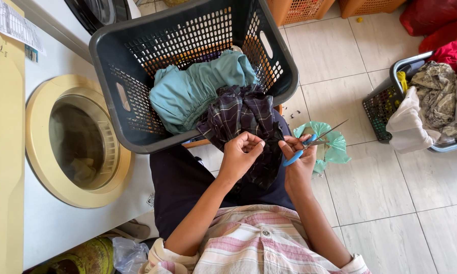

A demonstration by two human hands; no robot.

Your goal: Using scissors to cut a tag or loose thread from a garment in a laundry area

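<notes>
Head view: I'm pinching plaid cloth (243, 116) over my lap with left hand (240, 152); right hand (298, 155) is gripping scissors (309, 143). Cloth's probably soft, light, floppy; hold its edge taut.

This is a home laundry area. A front-loading washing machine (79, 139) with a round cream door stands at the left, on a pale tiled floor (380, 187). A dark plastic laundry basket (137, 56) holds crumpled clothes at the middle, a second heaped basket (380, 109) sits at the right, and orange baskets (302, 9) stand at the far edge.
</notes>
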